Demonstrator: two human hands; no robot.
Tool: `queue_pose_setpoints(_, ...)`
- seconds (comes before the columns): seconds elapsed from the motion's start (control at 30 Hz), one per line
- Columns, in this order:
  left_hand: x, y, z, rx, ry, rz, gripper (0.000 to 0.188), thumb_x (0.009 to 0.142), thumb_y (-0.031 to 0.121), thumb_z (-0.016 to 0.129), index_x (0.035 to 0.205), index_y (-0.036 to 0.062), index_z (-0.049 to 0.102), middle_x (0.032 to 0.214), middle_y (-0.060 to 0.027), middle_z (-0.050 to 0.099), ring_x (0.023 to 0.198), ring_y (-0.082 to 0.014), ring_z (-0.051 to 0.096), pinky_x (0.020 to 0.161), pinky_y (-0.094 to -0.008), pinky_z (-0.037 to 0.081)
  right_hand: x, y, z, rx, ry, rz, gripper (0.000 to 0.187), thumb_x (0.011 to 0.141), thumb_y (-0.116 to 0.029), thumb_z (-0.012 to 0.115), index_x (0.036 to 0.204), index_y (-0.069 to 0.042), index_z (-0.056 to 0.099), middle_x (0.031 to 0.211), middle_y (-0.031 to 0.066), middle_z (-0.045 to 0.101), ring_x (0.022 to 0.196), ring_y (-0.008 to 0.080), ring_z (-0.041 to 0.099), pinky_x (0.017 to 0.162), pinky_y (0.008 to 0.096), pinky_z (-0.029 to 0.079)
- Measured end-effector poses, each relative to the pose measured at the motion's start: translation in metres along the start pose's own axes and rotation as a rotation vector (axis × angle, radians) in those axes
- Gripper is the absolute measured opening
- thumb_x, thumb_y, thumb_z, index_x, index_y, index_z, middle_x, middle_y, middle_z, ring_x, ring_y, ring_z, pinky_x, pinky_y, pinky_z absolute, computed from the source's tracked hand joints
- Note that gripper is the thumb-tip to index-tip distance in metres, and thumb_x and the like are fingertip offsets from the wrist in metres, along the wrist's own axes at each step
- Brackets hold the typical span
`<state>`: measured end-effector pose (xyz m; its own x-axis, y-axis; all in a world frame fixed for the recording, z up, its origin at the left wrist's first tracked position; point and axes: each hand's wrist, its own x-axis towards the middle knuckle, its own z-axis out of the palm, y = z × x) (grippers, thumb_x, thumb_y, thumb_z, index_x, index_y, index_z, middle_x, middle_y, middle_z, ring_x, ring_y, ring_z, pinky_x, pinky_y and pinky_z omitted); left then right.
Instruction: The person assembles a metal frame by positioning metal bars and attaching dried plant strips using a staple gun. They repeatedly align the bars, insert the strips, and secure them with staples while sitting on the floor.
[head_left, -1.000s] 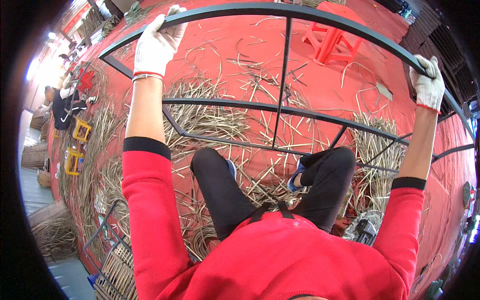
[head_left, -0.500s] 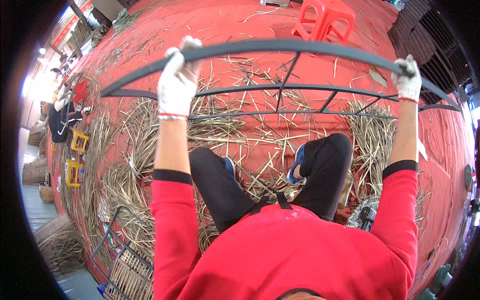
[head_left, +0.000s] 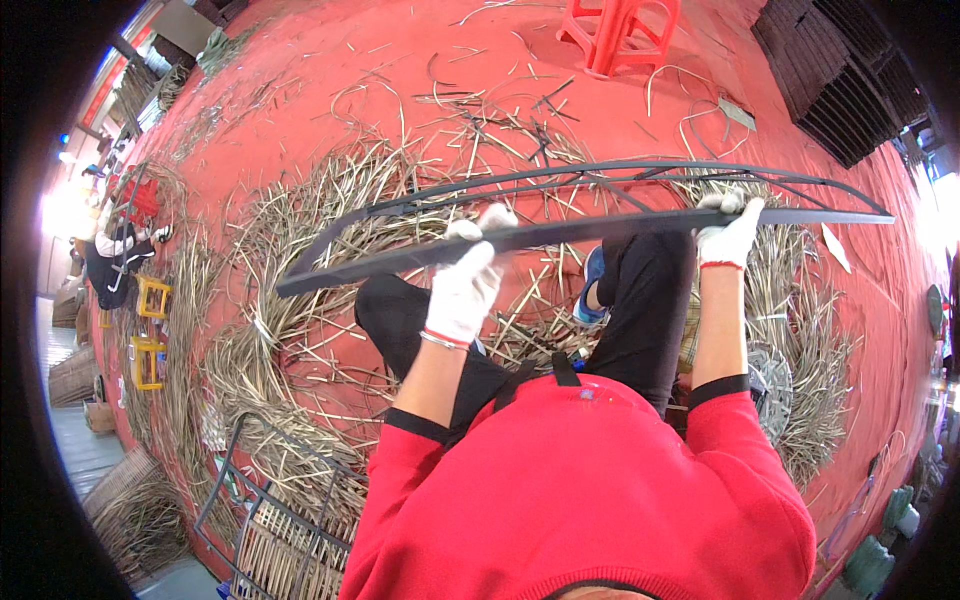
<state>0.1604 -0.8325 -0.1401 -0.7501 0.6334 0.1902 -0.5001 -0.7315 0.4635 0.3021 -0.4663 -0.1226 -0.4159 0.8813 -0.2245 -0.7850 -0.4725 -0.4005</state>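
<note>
A long dark grey metal frame (head_left: 590,229), made of slim bars with cross struts, is held across in front of me above my knees. My left hand (head_left: 466,290), in a white glove, is closed round its near bar left of the middle. Farther right on that same bar, my right hand (head_left: 729,238) grips it, gloved in white too. The frame's left end sits nearer to me and lower in the view than its right end. Loose tan strips (head_left: 330,215) of a cane-like material lie on the red floor beneath it.
A red plastic stool (head_left: 605,40) stands ahead, dark stacked panels (head_left: 835,75) at the far right. Yellow stools (head_left: 147,365) and another person (head_left: 108,270) are at the left. A partly woven frame (head_left: 290,545) lies lower left; strip bundles (head_left: 775,290) lie on the right.
The frame has come nearer and turned, its left end dropping toward me. My left hand has moved right and closer; my right hand has moved left and down. Both keep hold of it.
</note>
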Motion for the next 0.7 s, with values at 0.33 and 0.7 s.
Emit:
queue_pose_setpoints(0.33,-0.085,0.034,-0.014,0.189,0.400,-0.224,0.049,0.100,0.036,0.054,0.138,0.0044,0.050,0.134,-0.0169,0.058,0.125,-0.0341,0.056,0.108,-0.0483,0.046,0.001,-0.028,-0.046,0.030,0.115,0.078,0.047,0.101,-0.057,0.052,0.093,-0.011,0.060,0.062,-0.0095,0.038,0.050,0.0061,0.036,0.049,0.0246,0.037)
queue_pose_setpoints(0.7,-0.088,0.158,-0.049,0.228,0.926,0.084,0.052,0.099,0.041,0.062,0.120,-0.0058,0.062,0.101,-0.0162,0.072,0.087,-0.0294,0.071,0.079,-0.0453,0.062,0.013,-0.028,-0.046,-0.005,0.130,0.117,0.036,0.102,-0.045,0.058,0.091,-0.012,0.066,0.060,-0.0110,0.033,0.047,0.0044,0.030,0.046,0.0247,0.032)
